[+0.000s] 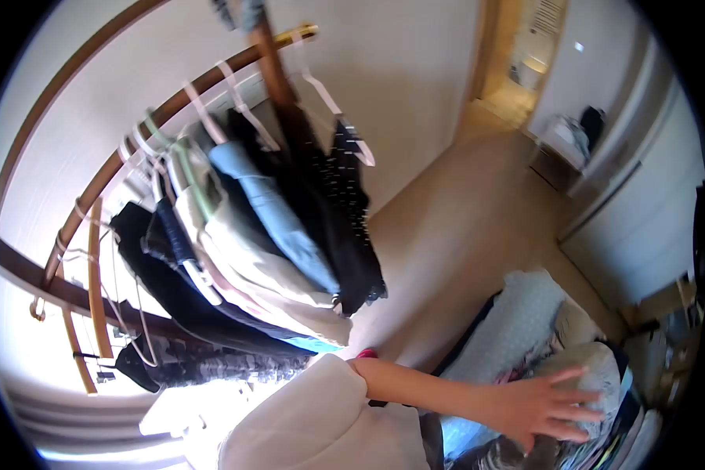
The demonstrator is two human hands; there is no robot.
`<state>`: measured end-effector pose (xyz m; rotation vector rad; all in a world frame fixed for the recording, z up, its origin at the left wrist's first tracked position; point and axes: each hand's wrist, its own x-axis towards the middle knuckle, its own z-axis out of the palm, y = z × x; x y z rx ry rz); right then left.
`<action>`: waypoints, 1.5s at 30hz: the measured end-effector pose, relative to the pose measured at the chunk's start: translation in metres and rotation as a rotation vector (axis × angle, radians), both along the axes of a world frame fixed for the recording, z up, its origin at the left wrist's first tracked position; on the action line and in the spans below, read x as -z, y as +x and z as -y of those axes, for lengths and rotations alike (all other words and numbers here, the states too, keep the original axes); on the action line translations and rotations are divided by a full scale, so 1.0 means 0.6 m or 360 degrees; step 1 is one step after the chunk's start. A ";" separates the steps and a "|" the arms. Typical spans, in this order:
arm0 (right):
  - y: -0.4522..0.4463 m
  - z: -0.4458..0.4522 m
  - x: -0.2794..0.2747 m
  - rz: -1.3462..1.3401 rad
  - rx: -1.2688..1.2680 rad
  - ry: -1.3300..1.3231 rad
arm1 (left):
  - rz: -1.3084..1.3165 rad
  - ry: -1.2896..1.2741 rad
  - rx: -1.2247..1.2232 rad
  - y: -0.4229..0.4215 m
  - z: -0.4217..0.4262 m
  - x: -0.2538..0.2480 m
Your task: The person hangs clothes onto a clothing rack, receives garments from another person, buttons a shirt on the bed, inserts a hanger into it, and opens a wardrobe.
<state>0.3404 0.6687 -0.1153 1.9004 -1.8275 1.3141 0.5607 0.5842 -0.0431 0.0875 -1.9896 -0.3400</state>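
My left hand (536, 409) reaches to the right with its fingers spread, over a heap of folded and piled clothes. Beneath and beside its fingers is a pale, patterned bundle (608, 377); whether they touch is unclear. A light dotted cloth (517, 313) lies on the upper part of the heap. Nothing shows in the hand. My right hand is not in view. A white sleeve (298, 415) covers my upper arm at the bottom.
Left of centre, a wooden rail (94, 188) bears several garments on hangers, including a light blue one (270, 207) and a black one (352, 274). Wooden floor (478, 196) leads to a lit doorway (511, 86). A low stand (552, 160) holds cloth near the right wall.
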 end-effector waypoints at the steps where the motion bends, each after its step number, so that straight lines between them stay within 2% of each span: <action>1: 0.025 0.025 -0.012 -0.0008 -0.0094 -0.0002 | -0.0012 0.0005 -0.0068 0.025 0.002 0.009; 3: 0.055 0.055 -0.036 -0.0021 -0.0226 -0.0004 | 0.0329 0.0027 -0.0173 0.052 0.001 0.028; 4: 0.067 0.068 -0.048 -0.0035 -0.0278 0.0001 | 0.0315 0.0036 -0.0209 0.073 0.000 0.039; 6: 0.090 0.085 -0.068 -0.0045 -0.0352 0.0001 | 0.0221 -0.0132 -0.0720 0.119 -0.006 0.046; 7: 0.093 0.094 -0.078 -0.0058 -0.0378 0.0012 | 0.0027 -0.0184 -0.0828 0.144 -0.003 0.041; 8: 0.099 0.097 -0.088 -0.0061 -0.0405 0.0010 | 0.0024 -0.0177 -0.0857 0.170 -0.004 0.037; 14: 0.102 0.112 -0.149 -0.0057 -0.0605 -0.0026 | 0.0018 0.0045 -0.1317 0.298 -0.001 0.028; 16: 0.088 0.127 -0.165 -0.0050 -0.0681 0.0019 | 0.0039 0.0165 -0.1325 0.305 -0.005 0.025; 20: 0.063 0.209 -0.165 -0.0232 -0.0944 0.0085 | 0.0084 0.0242 -0.1872 0.327 -0.011 -0.012; 21: 0.097 0.222 -0.160 -0.0148 -0.0915 -0.0299 | 0.0052 0.0312 -0.1981 0.334 -0.014 -0.004; 22: 0.068 0.246 -0.149 -0.0140 -0.0953 -0.0333 | 0.0005 0.0367 -0.2100 0.344 -0.016 -0.001; 24: -0.032 0.337 -0.124 0.0110 -0.1016 0.0207 | -0.0110 0.0470 -0.2165 0.353 -0.043 0.008; 25: -0.060 0.375 -0.114 -0.0173 -0.1105 -0.0049 | -0.0246 0.0405 -0.2110 0.361 -0.049 0.013; 26: -0.056 0.368 -0.103 -0.0089 -0.1143 -0.0096 | -0.0355 0.0496 -0.1967 0.367 -0.053 0.024; 28: -0.062 0.365 -0.118 0.0207 -0.0946 0.0165 | -0.0550 0.0835 -0.1655 0.383 -0.046 0.072; 30: -0.082 0.382 -0.122 0.0419 -0.0885 0.0256 | -0.0320 0.1289 -0.1990 0.421 -0.027 0.157; 31: -0.085 0.394 -0.113 0.0587 -0.0856 0.0253 | -0.0248 0.1491 -0.2202 0.431 -0.030 0.170; 32: -0.089 0.407 -0.104 0.0759 -0.0827 0.0240 | -0.0256 0.1433 -0.2268 0.452 -0.022 0.220; 34: -0.040 0.377 -0.139 0.0773 -0.1278 0.0641 | -0.0762 0.1305 -0.2338 0.442 -0.016 0.213; 35: -0.044 0.373 -0.132 0.0717 -0.1368 0.0894 | -0.0756 0.1195 -0.2274 0.436 -0.007 0.195; 36: -0.033 0.357 -0.129 0.0413 -0.1498 0.0984 | -0.0749 0.1102 -0.2206 0.426 -0.001 0.172; 37: -0.023 0.342 -0.127 0.0114 -0.1638 0.1040 | -0.0871 0.1197 -0.1840 0.417 0.009 0.149; 38: 0.024 0.317 -0.139 -0.0431 -0.1806 0.0900 | -0.0923 0.1235 -0.1854 0.418 0.034 0.156; 40: 0.100 0.298 -0.143 -0.0387 -0.2094 0.1260 | -0.1073 0.1531 -0.1992 0.449 0.085 0.182; 41: 0.111 0.291 -0.131 -0.0391 -0.2098 0.1253 | -0.1179 0.1714 -0.1977 0.464 0.083 0.167; 42: 0.121 0.288 -0.119 -0.0121 -0.1989 0.1496 | -0.1290 0.1899 -0.1958 0.477 0.073 0.154; 43: 0.128 0.281 -0.115 0.0155 -0.1860 0.1731 | -0.1490 0.1769 -0.1906 0.488 0.069 0.158; 44: 0.138 0.270 -0.121 0.0154 -0.1866 0.1729 | -0.1703 0.1942 -0.1991 0.504 0.077 0.166; 45: 0.148 0.259 -0.133 0.0373 -0.1779 0.1671 | -0.1755 0.1732 -0.2091 0.503 0.073 0.160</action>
